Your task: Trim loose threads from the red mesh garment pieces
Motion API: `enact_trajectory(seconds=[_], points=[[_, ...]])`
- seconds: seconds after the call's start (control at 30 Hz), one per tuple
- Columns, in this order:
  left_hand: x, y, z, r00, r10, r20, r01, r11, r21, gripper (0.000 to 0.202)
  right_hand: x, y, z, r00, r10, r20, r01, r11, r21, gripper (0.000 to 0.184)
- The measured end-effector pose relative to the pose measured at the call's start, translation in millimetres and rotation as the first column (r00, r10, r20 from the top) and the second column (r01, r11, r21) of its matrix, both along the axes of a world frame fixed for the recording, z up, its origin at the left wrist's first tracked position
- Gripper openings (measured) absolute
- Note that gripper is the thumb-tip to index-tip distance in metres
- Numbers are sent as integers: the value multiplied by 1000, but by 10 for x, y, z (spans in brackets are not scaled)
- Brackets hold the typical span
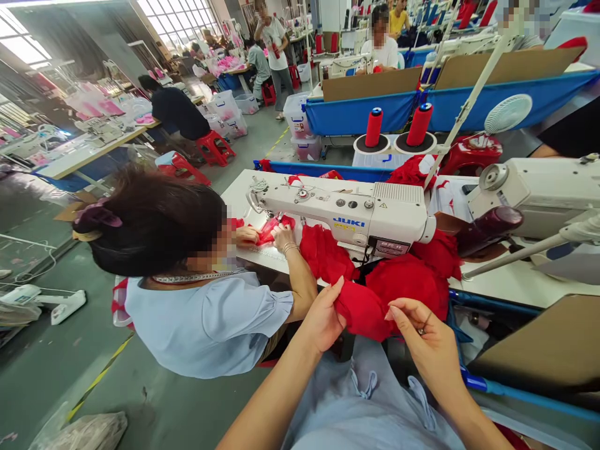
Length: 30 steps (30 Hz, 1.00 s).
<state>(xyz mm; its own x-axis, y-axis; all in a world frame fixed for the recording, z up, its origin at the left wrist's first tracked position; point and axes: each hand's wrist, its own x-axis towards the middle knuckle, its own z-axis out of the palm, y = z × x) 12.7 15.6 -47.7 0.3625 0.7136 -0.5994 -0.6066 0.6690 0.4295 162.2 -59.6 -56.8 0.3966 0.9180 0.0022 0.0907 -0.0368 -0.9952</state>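
Note:
A heap of red fabric [403, 281] hangs off the near edge of a white sewing table [515, 284]. My left hand [323, 319] is closed on the lower fold of that red fabric, thumb on top. My right hand [424, 340] touches the same fold from the right, fingers curled, with a small dark thing pinched between the fingertips that I cannot make out. Both hands sit above my lap in pale blue cloth.
A co-worker in a light blue top [206, 319] sits at left, feeding red fabric under a white Juki sewing machine [347, 215]. Two red thread cones [396, 128] stand behind. A second machine [539, 194] is at right. Other workers, red stools and bins fill the background.

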Motion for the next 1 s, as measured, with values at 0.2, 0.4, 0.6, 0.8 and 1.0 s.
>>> enact_trajectory(seconds=[0.2, 0.4, 0.6, 0.8, 1.0], points=[[-10, -20, 20, 997, -61, 41, 62, 998, -28, 14, -43, 42, -56, 990, 26, 136, -23, 1000, -20, 23], [-42, -39, -88, 982, -141, -127, 147, 988, 36, 29, -68, 32, -58, 997, 76, 4, -76, 997, -7, 32], [-127, -52, -73, 768, 196, -610, 196, 834, 515, 34, 48, 17, 119, 981, 171, 91, -179, 979, 98, 28], [-198, 152, 194, 659, -16, -752, 732, 245, 636, 23, 158, -58, 221, 910, 357, 210, -380, 922, 77, 20], [-181, 143, 248, 670, -267, -692, 727, 425, 540, 31, 230, -78, 192, 935, 301, 190, -309, 951, 18, 12]])
